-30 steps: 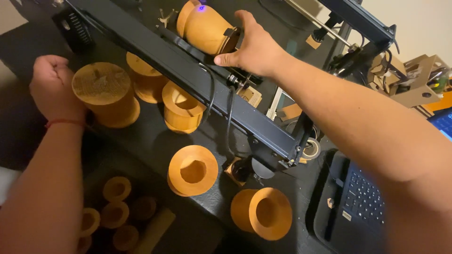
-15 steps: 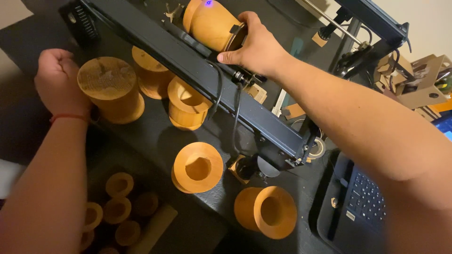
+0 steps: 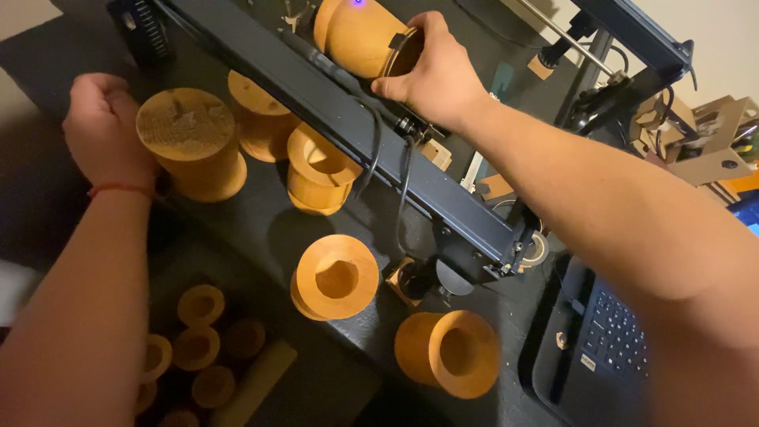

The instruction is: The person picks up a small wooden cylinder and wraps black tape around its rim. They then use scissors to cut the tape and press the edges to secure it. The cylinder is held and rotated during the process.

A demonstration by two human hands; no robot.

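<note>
- Right hand (image 3: 435,75) reaching over the black rail, fingers curled round the open end of an orange wooden cup (image 3: 360,35) lying on its side at the top of the machine bed; firm hold on its rim.
- Small purple light spot on that cup's upper side.
- Left hand (image 3: 107,126) closed into a loose fist just left of a flat-topped wooden cup (image 3: 190,142), knuckles against its side; cannot tell whether anything sits inside the fist.
- Thin red band (image 3: 118,190) round the left wrist.
- Flat-topped cup standing upside down on the dark bed, flared rim at the bottom, rough base uppermost.
- Black rail (image 3: 340,119) running diagonally from upper left to lower right, with black cables hanging beneath it.
- 2 more wooden cups partly under the rail: 1 (image 3: 257,119) behind it, 1 (image 3: 316,170) mouth-up just below it.
- Nearer the camera, 1 flared cup (image 3: 336,277) tilted mouth-up, another (image 3: 451,352) on its side at the bed's edge.
- Lower left, in shadow, a cluster of small wooden rings (image 3: 198,344) and a pale dowel (image 3: 257,379).
- Far right, a black laptop keyboard (image 3: 613,336), partly covered by the right forearm.
</note>
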